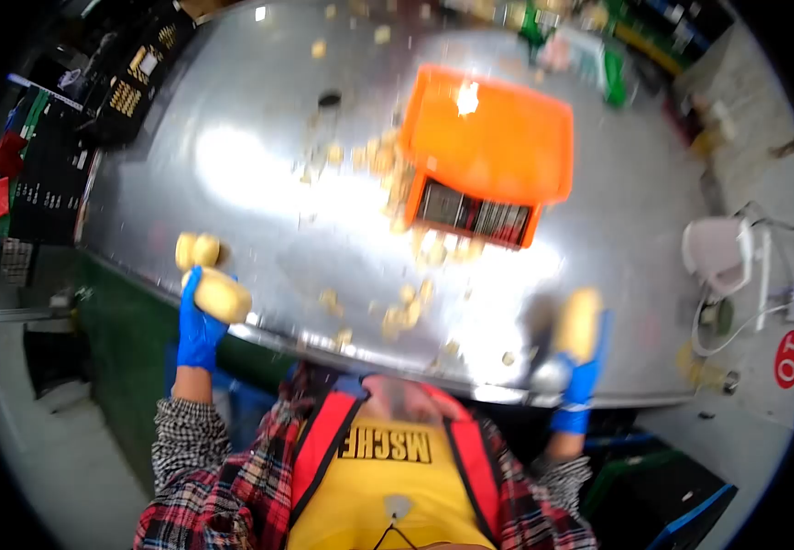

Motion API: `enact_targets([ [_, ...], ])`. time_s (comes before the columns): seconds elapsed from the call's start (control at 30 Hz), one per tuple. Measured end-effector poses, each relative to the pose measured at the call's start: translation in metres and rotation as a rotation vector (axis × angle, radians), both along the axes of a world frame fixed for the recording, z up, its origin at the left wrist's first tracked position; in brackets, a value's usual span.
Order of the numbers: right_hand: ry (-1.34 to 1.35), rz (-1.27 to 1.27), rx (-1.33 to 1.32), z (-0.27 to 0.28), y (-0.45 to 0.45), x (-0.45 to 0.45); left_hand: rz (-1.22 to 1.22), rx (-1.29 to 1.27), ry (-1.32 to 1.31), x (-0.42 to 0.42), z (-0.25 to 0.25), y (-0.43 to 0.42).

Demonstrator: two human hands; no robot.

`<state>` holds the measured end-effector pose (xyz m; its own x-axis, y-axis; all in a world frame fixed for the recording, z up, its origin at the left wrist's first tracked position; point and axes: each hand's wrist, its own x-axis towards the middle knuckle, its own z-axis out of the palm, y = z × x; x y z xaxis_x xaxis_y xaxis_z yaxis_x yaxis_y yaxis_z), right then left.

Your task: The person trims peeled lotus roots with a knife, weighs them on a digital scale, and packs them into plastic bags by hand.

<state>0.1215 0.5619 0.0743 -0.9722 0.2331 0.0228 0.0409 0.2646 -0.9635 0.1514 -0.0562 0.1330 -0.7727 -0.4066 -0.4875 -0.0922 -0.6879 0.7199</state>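
Observation:
On the left, my left hand [200,339], in a blue glove, is closed around a peeled potato [224,296] near the table's front edge. Right beside it, two more pale yellow potatoes [197,250] lie together on the metal. My right hand [580,390], also gloved in blue, grips another peeled potato [580,323] at the right front edge; this hand is blurred. Between and beyond the hands stands an orange box-shaped device [493,133] with a dark slotted opening [475,215] facing me. Small pale yellow pieces [403,312] lie around its near and left sides.
The shiny metal table [278,202] has a curved front edge. Black crates [131,87] stand at the left, and a green and clear plastic bag [589,60] lies at the far right. A white container [717,255] with a cable is on the right. A small dark round object [329,98] lies behind.

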Motion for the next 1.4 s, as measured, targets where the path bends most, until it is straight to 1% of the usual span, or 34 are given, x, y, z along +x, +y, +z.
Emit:
enact_targets([
  [0.03, -0.100, 0.109, -0.098, 0.030, -0.063, -0.007, 0.002, 0.016, -0.035, -0.010, -0.002, -0.003],
  [0.07, -0.210, 0.178, -0.309, 0.043, -0.113, -0.011, 0.013, -0.021, -0.027, -0.025, -0.010, -0.010],
  [0.1, -0.086, 0.349, -0.134, 0.017, -0.142, -0.017, 0.026, -0.057, -0.024, -0.042, -0.018, -0.018],
  [0.13, -0.109, 0.535, -0.438, 0.011, -0.169, -0.021, -0.090, -0.126, -0.030, -0.058, -0.008, -0.015],
  [0.17, -0.046, 0.687, -0.260, 0.012, -0.202, -0.032, -0.176, -0.229, -0.118, -0.079, 0.008, -0.024],
  [0.2, 0.062, 0.807, 0.031, 0.008, -0.231, -0.044, -0.240, -0.436, -0.112, -0.095, 0.023, -0.027],
  [0.23, 0.094, 0.873, 0.085, 0.017, -0.262, -0.055, -0.301, -0.648, -0.101, -0.115, 0.033, -0.037],
  [0.3, 0.174, 0.911, 0.223, 0.008, -0.310, -0.070, -0.332, -1.281, -0.198, -0.160, 0.011, -0.084],
  [0.33, 0.140, 0.918, 0.359, 0.009, -0.330, -0.076, -0.360, -1.388, -0.206, -0.174, 0.017, -0.098],
  [0.37, 0.102, 0.924, 0.488, 0.012, -0.343, -0.080, -0.375, -1.618, -0.151, -0.193, 0.003, -0.123],
  [0.4, 0.053, 0.929, 0.624, 0.011, -0.360, -0.085, -0.440, -1.712, -0.270, -0.209, 0.005, -0.142],
  [0.43, 0.094, 0.950, 0.684, 0.009, -0.371, -0.091, -0.502, -1.810, -0.394, -0.223, 0.009, -0.160],
  [0.47, 0.130, 0.971, 0.741, 0.005, -0.379, -0.095, -0.535, -1.845, -0.442, -0.238, -0.004, -0.186],
  [0.5, 0.157, 0.991, 0.795, 0.002, -0.385, -0.097, -0.518, -1.951, -0.426, -0.248, -0.018, -0.210],
  [0.53, 0.090, 1.042, 0.806, 0.005, -0.390, -0.100, -0.549, -1.983, -0.451, -0.256, -0.025, -0.229],
  [0.6, 0.149, 1.130, 0.849, 0.029, -0.401, -0.126, -0.573, -2.044, -0.478, -0.274, -0.040, -0.266],
  [0.63, 0.182, 1.174, 0.874, 0.043, -0.408, -0.144, -0.621, -2.032, -0.517, -0.279, -0.044, -0.276],
  [0.67, 0.143, 1.183, 0.897, 0.055, -0.419, -0.174, -0.666, -2.022, -0.552, -0.284, -0.044, -0.288],
  [0.7, 0.202, 1.126, 0.922, 0.061, -0.431, -0.210, -0.710, -2.013, -0.584, -0.291, -0.046, -0.298],
  [0.73, 0.171, 1.067, 0.782, 0.053, -0.440, -0.256, -0.732, -1.984, -0.591, -0.297, -0.054, -0.305],
  [0.77, 0.315, 0.974, 0.748, 0.052, -0.458, -0.298, -0.758, -1.956, -0.602, -0.300, -0.061, -0.312],
  [0.83, 0.276, 0.820, 0.828, 0.028, -0.487, -0.391, -0.789, -1.875, -0.607, -0.303, -0.047, -0.312],
  [0.87, 0.176, 0.730, 0.683, -0.005, -0.498, -0.442, -0.749, -1.907, -0.552, -0.302, -0.061, -0.319],
  [0.9, 0.125, 0.630, 0.497, -0.025, -0.520, -0.491, -0.708, -1.936, -0.496, -0.302, -0.077, -0.328],
  [0.97, 0.321, 0.453, 0.707, -0.057, -0.552, -0.584, -0.726, -1.910, -0.556, -0.307, -0.073, -0.325],
  [1.03, 0.165, 0.358, 0.597, -0.077, -0.573, -0.667, -0.698, -1.960, -0.460, -0.305, -0.085, -0.332],
  [1.1, 0.084, 0.177, 0.508, -0.090, -0.590, -0.719, -0.724, -1.942, -0.457, -0.305, -0.085, -0.332],
  [1.17, 0.121, 0.000, 0.483, -0.130, -0.589, -0.785, -0.723, -1.926, -0.442, -0.311, -0.086, -0.333],
  [1.23, 0.134, -0.051, 0.580, -0.136, -0.592, -0.799, -0.715, -1.911, -0.431, -0.311, -0.083, -0.332],
  [1.3, 0.115, 0.008, 0.800, -0.116, -0.588, -0.787, -0.700, -1.884, -0.465, -0.311, -0.088, -0.330],
  [1.33, 0.162, 0.004, 0.965, -0.114, -0.587, -0.780, -0.697, -1.877, -0.476, -0.312, -0.087, -0.329],
  [1.37, 0.194, 0.037, 1.106, -0.112, -0.590, -0.771, -0.687, -1.876, -0.482, -0.312, -0.084, -0.326],
  [1.4, 0.210, 0.135, 1.130, -0.104, -0.592, -0.759, -0.683, -1.876, -0.466, -0.310, -0.083, -0.326],
])
